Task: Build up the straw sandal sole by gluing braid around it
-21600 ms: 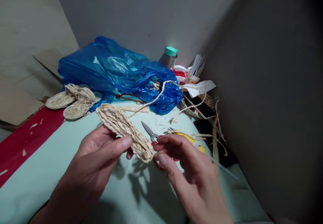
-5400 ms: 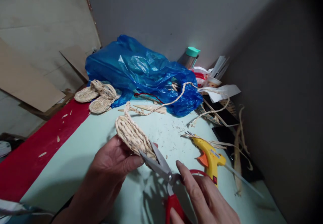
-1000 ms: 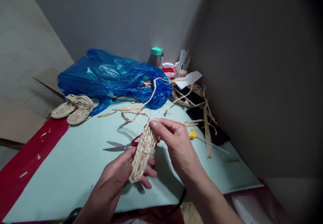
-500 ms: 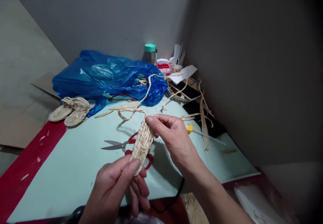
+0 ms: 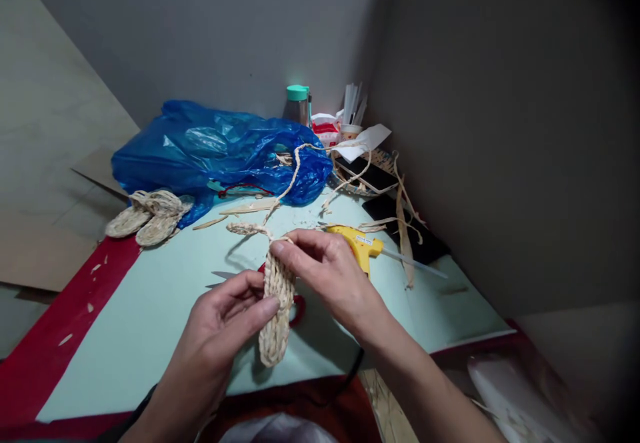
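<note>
A small oblong sole of braided straw (image 5: 277, 323) is held upright above the table between my two hands. My left hand (image 5: 227, 323) grips its middle, thumb across the front and fingers behind. At its top end, my right hand (image 5: 325, 270) pinches the edge, where a loose straw braid (image 5: 297, 170) trails off toward the back. Behind the sole lie scissors (image 5: 299, 310) with red handles, mostly covered by my hands. Beyond my right hand rests a yellow glue gun (image 5: 363, 242) with a clear glue stick in its rear.
Two finished straw slippers (image 5: 163, 220) sit at the left edge. A blue plastic bag (image 5: 210, 146) fills the back, near a green-lidded bottle (image 5: 297, 103). A woven tray (image 5: 385, 162) holds a phone (image 5: 373, 175); dry straw strips (image 5: 404, 230) lie at the right.
My left hand has shifted from the sole's lower end to its middle. My right hand has moved slightly left, and the sole now hangs straighter. More of the glue gun shows.
</note>
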`<control>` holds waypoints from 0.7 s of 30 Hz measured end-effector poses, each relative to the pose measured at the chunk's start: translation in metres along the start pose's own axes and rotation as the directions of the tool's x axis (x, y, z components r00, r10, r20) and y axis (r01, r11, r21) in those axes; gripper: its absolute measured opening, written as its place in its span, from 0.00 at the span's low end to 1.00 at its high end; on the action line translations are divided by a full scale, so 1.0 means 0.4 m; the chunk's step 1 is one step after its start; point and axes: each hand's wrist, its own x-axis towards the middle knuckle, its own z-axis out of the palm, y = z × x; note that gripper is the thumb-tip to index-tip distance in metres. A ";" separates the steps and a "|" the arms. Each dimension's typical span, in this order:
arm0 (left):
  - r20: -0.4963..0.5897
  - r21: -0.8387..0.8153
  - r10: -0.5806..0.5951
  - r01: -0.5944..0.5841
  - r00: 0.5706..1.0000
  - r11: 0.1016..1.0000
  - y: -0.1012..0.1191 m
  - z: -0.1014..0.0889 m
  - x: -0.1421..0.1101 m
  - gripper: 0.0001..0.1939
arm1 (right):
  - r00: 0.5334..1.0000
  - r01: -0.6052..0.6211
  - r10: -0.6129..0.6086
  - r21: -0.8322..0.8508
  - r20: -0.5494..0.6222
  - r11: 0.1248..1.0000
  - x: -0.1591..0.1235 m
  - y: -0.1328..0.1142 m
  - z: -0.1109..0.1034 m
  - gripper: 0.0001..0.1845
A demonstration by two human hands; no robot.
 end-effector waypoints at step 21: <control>-0.383 -0.366 -0.048 -0.104 0.923 0.925 0.049 -0.150 0.006 0.22 | 0.999 0.034 -0.041 -0.237 -0.027 0.971 -0.064 0.053 -0.053 0.10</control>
